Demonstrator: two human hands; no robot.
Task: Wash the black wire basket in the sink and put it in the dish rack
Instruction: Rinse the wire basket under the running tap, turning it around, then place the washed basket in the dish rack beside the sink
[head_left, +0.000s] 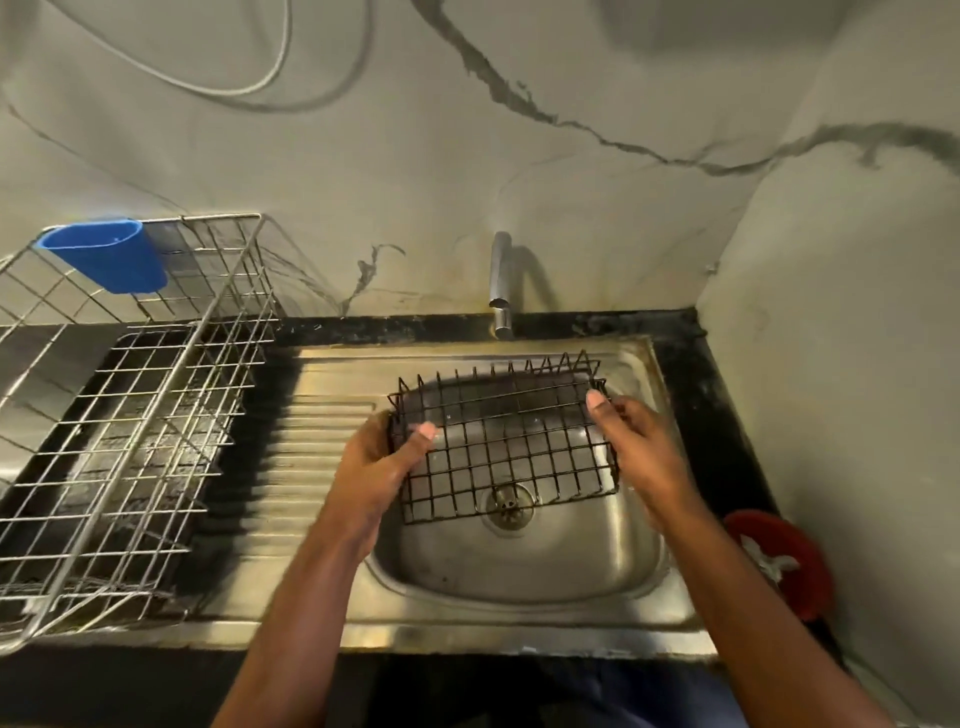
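The black wire basket (506, 441) hangs over the steel sink (519, 566), held level with its grid facing up. My left hand (379, 462) grips its left edge, thumb on top of the wires. My right hand (639, 447) grips its right edge, thumb hooked over the top corner. The tap (501, 286) stands behind the basket, and no water shows at its spout. The drain (508, 504) shows through the basket's mesh. The silver wire dish rack (130, 415) stands to the left on the counter.
A blue plastic cup holder (106, 254) hangs on the rack's far rim. A ribbed steel drainboard (306, 467) lies between rack and sink bowl. A red round container (779, 561) sits at the right on the black counter. Marble walls close the back and right.
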